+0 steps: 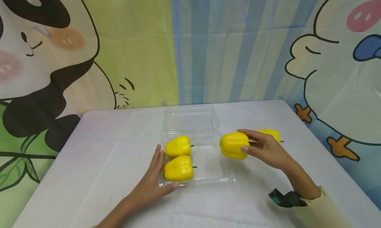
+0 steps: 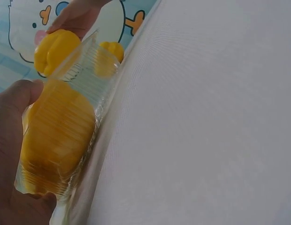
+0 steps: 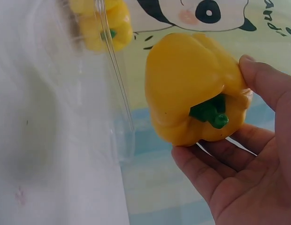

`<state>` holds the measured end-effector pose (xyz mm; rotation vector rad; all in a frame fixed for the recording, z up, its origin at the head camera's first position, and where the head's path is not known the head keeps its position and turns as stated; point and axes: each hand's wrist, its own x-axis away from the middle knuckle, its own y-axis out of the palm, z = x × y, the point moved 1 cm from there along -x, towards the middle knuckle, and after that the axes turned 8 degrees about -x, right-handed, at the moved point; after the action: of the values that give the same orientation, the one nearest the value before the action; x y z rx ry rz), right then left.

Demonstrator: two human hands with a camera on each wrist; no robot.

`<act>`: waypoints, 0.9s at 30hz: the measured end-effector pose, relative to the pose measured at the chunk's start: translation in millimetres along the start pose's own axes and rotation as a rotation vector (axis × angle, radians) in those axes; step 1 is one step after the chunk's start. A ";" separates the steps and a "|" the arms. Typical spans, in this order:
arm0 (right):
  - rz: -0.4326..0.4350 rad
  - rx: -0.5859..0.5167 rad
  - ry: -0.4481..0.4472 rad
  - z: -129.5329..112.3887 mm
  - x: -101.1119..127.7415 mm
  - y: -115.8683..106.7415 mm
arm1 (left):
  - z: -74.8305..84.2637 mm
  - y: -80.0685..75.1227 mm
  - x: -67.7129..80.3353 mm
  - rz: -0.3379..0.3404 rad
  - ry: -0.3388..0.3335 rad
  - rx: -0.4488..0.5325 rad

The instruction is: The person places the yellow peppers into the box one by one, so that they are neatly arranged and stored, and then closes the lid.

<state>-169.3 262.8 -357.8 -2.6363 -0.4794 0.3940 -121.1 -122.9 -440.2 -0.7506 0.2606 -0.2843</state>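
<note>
My right hand holds a yellow bell pepper between thumb and fingertips, raised at the right side of a clear plastic container. Its green stem faces the palm in the right wrist view. My left hand rests against the container's left front corner, fingers fairly straight along the side and thumb at the front rim. Inside, on the left, lie two more yellow bell peppers, a rear one and a front one, stems pointing right.
Another yellow bell pepper lies on the white table, partly hidden behind my right hand. The container's lid is folded back toward the rear edge. A cartoon-printed curtain stands behind the table.
</note>
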 end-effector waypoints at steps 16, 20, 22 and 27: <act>-0.100 -0.052 -0.018 -10.7 -19.6 19.4 | -1.3 0.8 0.6 -0.002 -0.022 -0.005; -0.147 -0.078 0.002 -11.7 -24.8 27.2 | -1.7 0.3 0.9 -0.003 -0.027 -0.010; -0.175 -0.092 0.011 -11.6 -27.2 31.2 | -1.2 0.0 0.6 -0.004 -0.034 -0.006; -0.226 -0.098 0.012 -12.6 -32.2 39.2 | 1.2 -0.9 -0.1 -0.014 -0.045 0.001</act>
<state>-183.5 212.5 -358.5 -2.6374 -0.8015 0.2894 -120.9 -122.7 -438.7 -0.7571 0.2126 -0.2802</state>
